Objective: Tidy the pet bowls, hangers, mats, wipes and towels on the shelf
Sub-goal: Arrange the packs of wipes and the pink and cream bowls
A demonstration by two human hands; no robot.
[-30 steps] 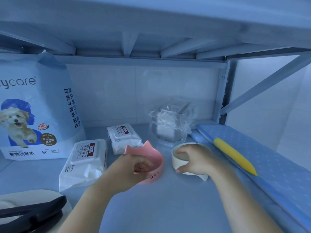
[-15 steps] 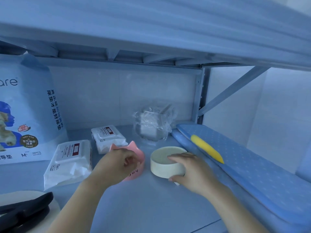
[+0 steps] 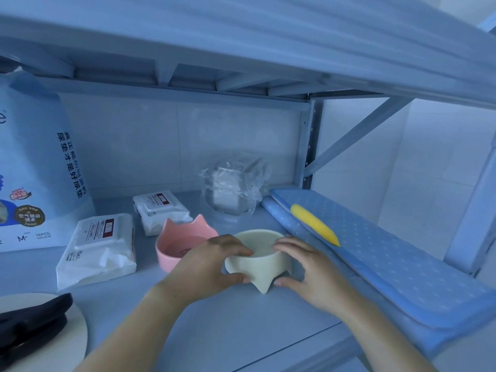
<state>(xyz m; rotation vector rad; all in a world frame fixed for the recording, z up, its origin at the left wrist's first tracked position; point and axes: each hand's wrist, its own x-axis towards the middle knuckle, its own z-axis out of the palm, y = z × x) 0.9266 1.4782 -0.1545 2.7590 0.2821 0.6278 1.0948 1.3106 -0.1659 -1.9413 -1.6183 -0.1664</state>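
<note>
Fingers of the left hand (image 3: 206, 267) and right hand (image 3: 308, 267) grasp the cream bowl (image 3: 259, 260) from both sides, low over the shelf (image 3: 228, 328). The pink bowl (image 3: 182, 244) sits just left; a blue mat (image 3: 389, 264) lies right, against pale tiled walls.

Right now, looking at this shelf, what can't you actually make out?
All in the head view:
- Big pet pad bag: cut off by the left edge, so the brand name is lost.
- Dark items on the round plate: cropped at the left edge, type unclear.
- Plastic-wrapped bundle: crinkled wrap blurs the contents.
- Cream bowl: both hands cover its sides.
- Wipes pack label: too small to read.
</note>
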